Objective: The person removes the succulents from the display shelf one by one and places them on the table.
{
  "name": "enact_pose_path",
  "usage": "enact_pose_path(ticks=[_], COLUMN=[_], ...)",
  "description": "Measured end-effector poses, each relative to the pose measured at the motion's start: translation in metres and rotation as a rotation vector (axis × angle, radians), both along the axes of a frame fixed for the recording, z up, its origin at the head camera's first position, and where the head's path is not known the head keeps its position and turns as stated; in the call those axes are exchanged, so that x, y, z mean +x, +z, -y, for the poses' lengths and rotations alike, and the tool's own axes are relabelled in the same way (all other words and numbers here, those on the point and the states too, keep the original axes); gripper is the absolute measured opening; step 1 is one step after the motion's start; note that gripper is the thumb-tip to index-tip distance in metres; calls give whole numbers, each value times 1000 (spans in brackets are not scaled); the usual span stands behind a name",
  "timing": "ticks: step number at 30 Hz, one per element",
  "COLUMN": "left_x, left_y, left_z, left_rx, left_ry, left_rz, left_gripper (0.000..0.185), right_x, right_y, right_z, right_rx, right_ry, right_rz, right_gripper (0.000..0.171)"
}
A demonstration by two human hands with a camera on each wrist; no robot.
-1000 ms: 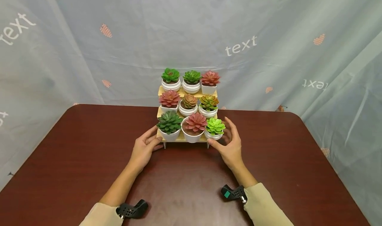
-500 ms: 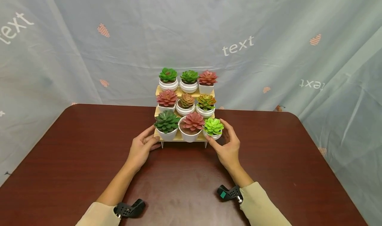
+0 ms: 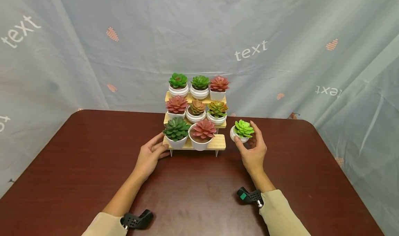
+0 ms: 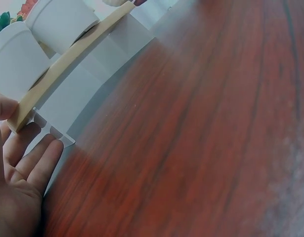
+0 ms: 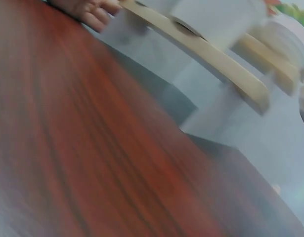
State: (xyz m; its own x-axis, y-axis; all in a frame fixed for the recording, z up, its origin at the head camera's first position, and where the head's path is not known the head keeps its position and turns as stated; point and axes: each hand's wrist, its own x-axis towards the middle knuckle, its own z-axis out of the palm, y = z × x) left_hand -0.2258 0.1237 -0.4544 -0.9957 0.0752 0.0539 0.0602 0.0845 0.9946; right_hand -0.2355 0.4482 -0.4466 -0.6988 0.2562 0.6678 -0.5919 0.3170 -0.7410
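In the head view a three-tier wooden plant stand (image 3: pixel 220 141) bears rows of potted succulents. My left hand (image 3: pixel 149 155) grips the left end of its lowest shelf. The left wrist view shows the thumb over the shelf board (image 4: pixel 58 69) and the fingers beneath it. To the right of the stand, my right hand (image 3: pixel 255 153) holds a bright green succulent (image 3: pixel 243 130) in a small white pot, thumb at the near side. On the bottom shelf sit a dark green succulent (image 3: pixel 176 132) and a pink succulent (image 3: pixel 202 134). The right wrist view barely shows the right hand's hold.
The middle shelf carries a pink, an orange-brown (image 3: pixel 197 109) and a yellow-green succulent (image 3: pixel 217 111). Two green ones and a pink succulent (image 3: pixel 219 85) stand on top. A brown table (image 3: pixel 193 194) lies beneath, with a grey-blue curtain (image 3: pixel 149 38) behind it.
My right hand has taken the bright green succulent off the right end of the bottom shelf and moved it rightward. The left hand stays at the stand's left end.
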Motion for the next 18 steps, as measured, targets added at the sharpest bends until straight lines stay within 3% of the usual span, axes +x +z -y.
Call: enact_pose_path(ticks=[6,18], left_x=[-1,0], left_y=[-1,-2], left_z=[-1,0], left_rx=[6,16], left_ry=[4,-2], left_rz=[3,-6], left_gripper=[57,56], right_x=[-4,-26], right_y=[5,1], right_z=[-15,-45], right_rx=[40,1], right_ry=[-60,-132], right_rz=[6,46], right_gripper=[60,55])
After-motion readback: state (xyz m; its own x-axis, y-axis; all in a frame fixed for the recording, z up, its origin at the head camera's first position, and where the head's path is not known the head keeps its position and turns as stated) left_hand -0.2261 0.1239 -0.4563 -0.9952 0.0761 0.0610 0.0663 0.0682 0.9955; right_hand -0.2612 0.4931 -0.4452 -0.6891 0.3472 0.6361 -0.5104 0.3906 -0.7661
